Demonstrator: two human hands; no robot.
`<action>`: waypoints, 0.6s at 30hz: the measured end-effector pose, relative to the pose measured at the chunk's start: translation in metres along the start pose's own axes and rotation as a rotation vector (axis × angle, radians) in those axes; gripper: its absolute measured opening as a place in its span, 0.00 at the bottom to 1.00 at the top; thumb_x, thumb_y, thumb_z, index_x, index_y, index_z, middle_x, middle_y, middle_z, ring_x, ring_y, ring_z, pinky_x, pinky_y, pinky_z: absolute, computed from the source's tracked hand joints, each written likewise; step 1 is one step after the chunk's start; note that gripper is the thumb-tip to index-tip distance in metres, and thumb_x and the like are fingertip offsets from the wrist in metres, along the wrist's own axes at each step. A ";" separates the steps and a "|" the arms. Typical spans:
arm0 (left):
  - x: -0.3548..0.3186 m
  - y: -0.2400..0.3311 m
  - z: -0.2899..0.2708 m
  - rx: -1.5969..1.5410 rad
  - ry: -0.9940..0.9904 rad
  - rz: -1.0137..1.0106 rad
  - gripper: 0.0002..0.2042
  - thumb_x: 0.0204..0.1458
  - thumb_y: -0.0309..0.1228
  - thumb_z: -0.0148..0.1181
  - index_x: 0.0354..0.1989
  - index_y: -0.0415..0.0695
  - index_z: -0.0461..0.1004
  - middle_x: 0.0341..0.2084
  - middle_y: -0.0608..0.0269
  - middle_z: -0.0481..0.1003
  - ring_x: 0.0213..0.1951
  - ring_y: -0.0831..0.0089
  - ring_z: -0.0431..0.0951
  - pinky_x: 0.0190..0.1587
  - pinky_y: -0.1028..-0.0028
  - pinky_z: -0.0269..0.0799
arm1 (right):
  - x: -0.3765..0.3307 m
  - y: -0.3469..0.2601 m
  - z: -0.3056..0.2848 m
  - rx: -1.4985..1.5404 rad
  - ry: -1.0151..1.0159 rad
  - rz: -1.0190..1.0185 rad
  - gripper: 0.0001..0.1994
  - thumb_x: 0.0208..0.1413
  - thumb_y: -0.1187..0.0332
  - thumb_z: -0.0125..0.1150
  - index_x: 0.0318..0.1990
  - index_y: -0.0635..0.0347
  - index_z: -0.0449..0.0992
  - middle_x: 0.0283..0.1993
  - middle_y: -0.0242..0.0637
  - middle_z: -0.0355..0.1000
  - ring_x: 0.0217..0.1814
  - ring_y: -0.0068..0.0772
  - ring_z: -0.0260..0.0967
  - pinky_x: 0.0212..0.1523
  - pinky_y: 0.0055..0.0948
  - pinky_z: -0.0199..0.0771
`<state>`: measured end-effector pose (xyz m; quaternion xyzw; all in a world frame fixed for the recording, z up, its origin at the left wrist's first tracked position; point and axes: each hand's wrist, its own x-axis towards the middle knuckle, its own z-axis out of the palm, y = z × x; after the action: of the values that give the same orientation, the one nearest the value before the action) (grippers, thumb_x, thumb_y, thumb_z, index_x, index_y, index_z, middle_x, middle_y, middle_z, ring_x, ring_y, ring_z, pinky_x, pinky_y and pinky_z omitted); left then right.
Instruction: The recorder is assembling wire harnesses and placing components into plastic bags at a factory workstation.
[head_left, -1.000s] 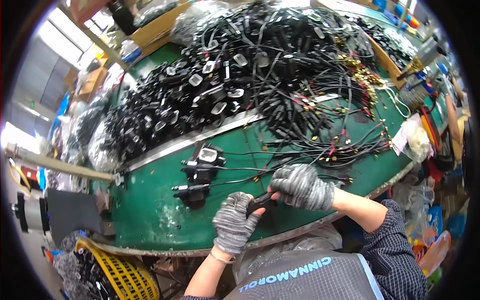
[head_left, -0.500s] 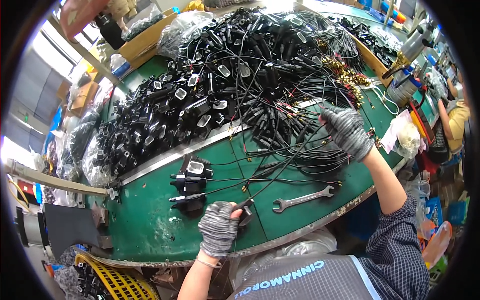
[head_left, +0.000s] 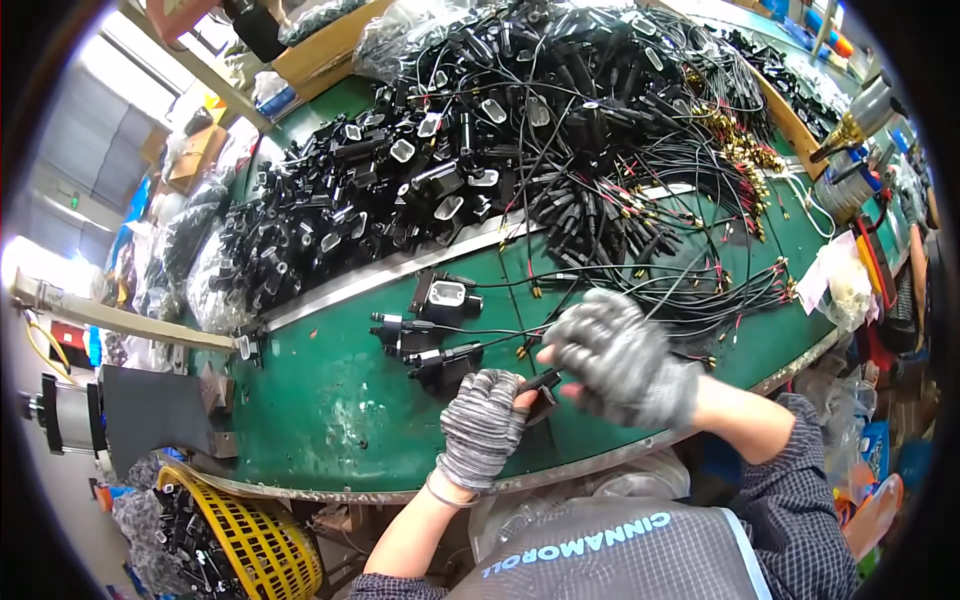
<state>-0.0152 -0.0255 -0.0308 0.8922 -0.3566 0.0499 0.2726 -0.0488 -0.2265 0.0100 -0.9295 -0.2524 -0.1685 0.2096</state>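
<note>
My left hand, in a grey knit glove, grips a small black connector part just above the near edge of the green table. My gloved right hand is blurred and sits right beside it, its fingers closed at the part and on a thin black cable with a brass tip. Three black housings lie just left of my hands.
A big heap of black connectors and a tangle of black cables fill the far half of the table behind a metal strip. A yellow basket stands below the table at left. A white plastic bag lies at right.
My right hand has come back from the cable heap at the far right to my left hand. The wrench that lay on the table is now out of sight.
</note>
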 end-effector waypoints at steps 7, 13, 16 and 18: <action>-0.008 -0.004 -0.001 -0.125 0.051 -0.031 0.09 0.41 0.30 0.61 0.30 0.43 0.71 0.26 0.59 0.71 0.29 0.60 0.71 0.32 0.67 0.68 | -0.002 0.000 0.053 0.132 0.009 0.030 0.11 0.39 0.60 0.57 0.31 0.53 0.72 0.32 0.33 0.69 0.38 0.36 0.65 0.44 0.39 0.62; -0.009 -0.007 0.010 -0.054 0.108 0.075 0.06 0.44 0.29 0.59 0.29 0.43 0.71 0.25 0.59 0.70 0.28 0.61 0.71 0.32 0.68 0.67 | -0.006 -0.001 0.046 -0.045 -0.040 0.011 0.09 0.38 0.60 0.58 0.27 0.51 0.72 0.29 0.29 0.69 0.37 0.34 0.67 0.48 0.39 0.61; -0.011 -0.015 0.009 -0.088 0.085 0.026 0.04 0.47 0.29 0.56 0.28 0.42 0.70 0.23 0.58 0.69 0.27 0.61 0.70 0.31 0.69 0.66 | -0.007 -0.002 0.066 0.053 0.017 0.074 0.10 0.36 0.59 0.58 0.27 0.51 0.72 0.29 0.28 0.69 0.36 0.33 0.67 0.48 0.39 0.60; -0.015 -0.020 0.007 -0.145 0.119 0.035 0.05 0.48 0.29 0.55 0.27 0.40 0.69 0.22 0.57 0.68 0.26 0.62 0.69 0.31 0.69 0.66 | -0.002 -0.003 0.068 0.010 0.034 0.106 0.11 0.36 0.59 0.58 0.28 0.50 0.72 0.29 0.28 0.68 0.36 0.33 0.67 0.48 0.39 0.60</action>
<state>-0.0140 -0.0080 -0.0498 0.8593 -0.3580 0.0814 0.3561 -0.0385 -0.1926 -0.0479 -0.9374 -0.2003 -0.1718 0.2273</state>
